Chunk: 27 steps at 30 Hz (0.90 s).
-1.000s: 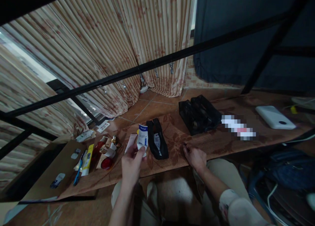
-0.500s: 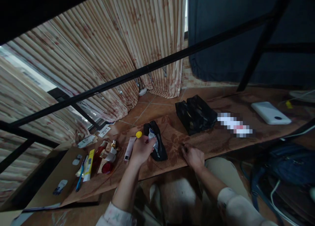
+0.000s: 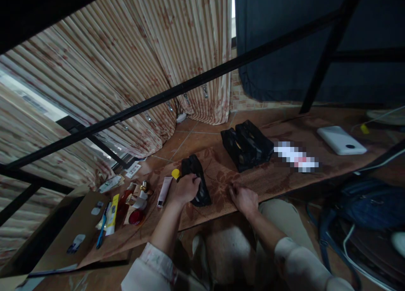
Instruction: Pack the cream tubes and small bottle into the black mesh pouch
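Observation:
My left hand (image 3: 189,189) is closed, with its fingers curled over the upper side of a small black pouch (image 3: 201,198) on the brown patterned cloth. What its fingertips pinch is hidden behind the hand. Just left of it lie a round yellow item (image 3: 175,173) and a pale pink tube (image 3: 165,190) with a dark cap. My right hand (image 3: 245,199) rests on the cloth near its front edge, fingers curled in, with nothing visible in them. Beyond it stand two black pouches (image 3: 247,145) side by side.
Small bottles and a red-lidded jar (image 3: 136,217), a yellow-and-white tube (image 3: 112,214) and a blue toothbrush (image 3: 101,231) lie left, beside a cardboard box (image 3: 68,232). A white power bank (image 3: 341,140) lies right. A black rail (image 3: 202,80) crosses ahead; a blue bag (image 3: 370,206) sits lower right.
My left hand has turned and closed over the pouch; the white-and-blue item seen at its fingers in the pouch is out of sight. My right hand stays on the cloth. The view has shifted slightly.

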Each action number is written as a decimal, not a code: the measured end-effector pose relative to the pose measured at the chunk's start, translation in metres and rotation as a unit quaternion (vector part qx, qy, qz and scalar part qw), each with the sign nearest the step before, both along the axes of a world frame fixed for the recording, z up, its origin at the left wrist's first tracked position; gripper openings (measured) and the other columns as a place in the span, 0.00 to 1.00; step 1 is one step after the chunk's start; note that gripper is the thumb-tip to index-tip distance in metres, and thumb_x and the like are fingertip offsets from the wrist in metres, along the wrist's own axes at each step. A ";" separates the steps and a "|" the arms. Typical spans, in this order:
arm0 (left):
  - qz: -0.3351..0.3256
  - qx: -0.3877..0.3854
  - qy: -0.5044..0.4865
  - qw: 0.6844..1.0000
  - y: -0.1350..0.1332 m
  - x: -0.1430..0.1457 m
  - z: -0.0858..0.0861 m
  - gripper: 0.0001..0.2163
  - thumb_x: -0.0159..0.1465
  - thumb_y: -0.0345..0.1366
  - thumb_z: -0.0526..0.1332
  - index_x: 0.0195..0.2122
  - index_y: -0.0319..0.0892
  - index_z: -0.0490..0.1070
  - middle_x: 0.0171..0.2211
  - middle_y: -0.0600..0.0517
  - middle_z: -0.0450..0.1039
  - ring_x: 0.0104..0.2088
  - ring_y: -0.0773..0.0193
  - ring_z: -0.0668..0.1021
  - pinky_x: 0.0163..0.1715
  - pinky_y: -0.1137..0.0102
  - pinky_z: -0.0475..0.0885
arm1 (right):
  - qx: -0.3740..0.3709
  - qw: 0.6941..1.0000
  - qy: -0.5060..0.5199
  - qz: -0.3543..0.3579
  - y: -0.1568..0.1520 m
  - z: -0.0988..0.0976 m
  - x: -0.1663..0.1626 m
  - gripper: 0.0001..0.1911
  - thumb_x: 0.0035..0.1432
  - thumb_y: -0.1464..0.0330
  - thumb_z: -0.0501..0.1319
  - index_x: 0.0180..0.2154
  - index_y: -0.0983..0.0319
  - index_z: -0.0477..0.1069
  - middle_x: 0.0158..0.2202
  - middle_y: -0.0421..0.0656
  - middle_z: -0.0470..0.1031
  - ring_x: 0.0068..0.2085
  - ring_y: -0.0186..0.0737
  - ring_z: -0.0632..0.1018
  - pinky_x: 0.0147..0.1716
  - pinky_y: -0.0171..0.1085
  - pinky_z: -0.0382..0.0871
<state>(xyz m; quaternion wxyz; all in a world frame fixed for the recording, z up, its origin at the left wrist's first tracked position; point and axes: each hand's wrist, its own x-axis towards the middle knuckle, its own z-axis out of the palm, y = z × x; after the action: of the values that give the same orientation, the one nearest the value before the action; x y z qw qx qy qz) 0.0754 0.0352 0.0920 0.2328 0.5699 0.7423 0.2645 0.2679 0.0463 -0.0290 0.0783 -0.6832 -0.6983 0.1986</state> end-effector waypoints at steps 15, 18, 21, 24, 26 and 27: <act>0.128 0.139 -0.231 0.954 -0.029 -0.058 -0.031 0.10 0.48 0.35 0.64 0.33 0.39 0.75 0.31 0.47 0.77 0.28 0.63 0.77 0.23 0.73 0.70 | 0.025 0.999 -0.038 0.003 -0.002 -0.005 -0.002 0.24 0.63 0.54 0.43 0.40 0.58 0.73 0.34 0.47 0.78 0.35 0.42 0.78 0.31 0.35 0.63; 0.181 0.131 -0.134 0.965 -0.036 -0.087 -0.054 0.08 0.48 0.36 0.63 0.29 0.41 0.75 0.27 0.49 0.77 0.28 0.60 0.77 0.28 0.69 0.71 | 0.034 0.998 -0.049 0.007 -0.002 -0.007 -0.002 0.24 0.63 0.54 0.44 0.39 0.57 0.73 0.33 0.47 0.78 0.34 0.42 0.78 0.30 0.35 0.62; 0.242 0.131 -0.089 0.957 -0.044 -0.111 -0.074 0.06 0.49 0.35 0.62 0.28 0.41 0.74 0.29 0.47 0.77 0.32 0.57 0.78 0.35 0.66 0.70 | 0.034 0.998 -0.058 0.007 -0.002 -0.011 -0.003 0.24 0.63 0.53 0.43 0.38 0.57 0.73 0.33 0.47 0.78 0.34 0.43 0.78 0.30 0.35 0.62; 0.306 0.113 -0.053 0.944 -0.050 -0.124 -0.091 0.07 0.51 0.34 0.60 0.32 0.42 0.74 0.33 0.45 0.77 0.37 0.54 0.78 0.38 0.64 0.68 | 0.028 0.997 -0.070 0.005 -0.001 -0.015 -0.003 0.24 0.63 0.52 0.43 0.39 0.56 0.73 0.33 0.47 0.78 0.34 0.45 0.78 0.29 0.36 0.63; 0.331 0.093 -0.047 0.938 -0.051 -0.127 -0.101 0.09 0.52 0.34 0.60 0.35 0.43 0.73 0.35 0.44 0.77 0.38 0.53 0.77 0.38 0.64 0.68 | 0.021 0.997 -0.078 0.002 -0.001 -0.017 -0.002 0.25 0.62 0.52 0.42 0.41 0.55 0.73 0.33 0.47 0.78 0.34 0.46 0.78 0.29 0.37 0.63; 0.339 0.086 -0.054 0.935 -0.051 -0.127 -0.104 0.10 0.52 0.34 0.60 0.36 0.43 0.73 0.35 0.44 0.77 0.38 0.53 0.77 0.38 0.64 0.68 | 0.021 0.996 -0.081 -0.001 -0.001 -0.018 -0.002 0.25 0.62 0.51 0.42 0.41 0.54 0.73 0.33 0.47 0.78 0.33 0.47 0.78 0.28 0.37 0.63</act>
<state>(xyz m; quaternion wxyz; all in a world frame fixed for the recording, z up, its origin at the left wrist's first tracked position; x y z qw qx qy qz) -0.0515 -0.0160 -0.0119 0.1189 0.2868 0.8523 0.4208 0.2656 0.0455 -0.0472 0.0356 -0.6960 -0.7057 0.1275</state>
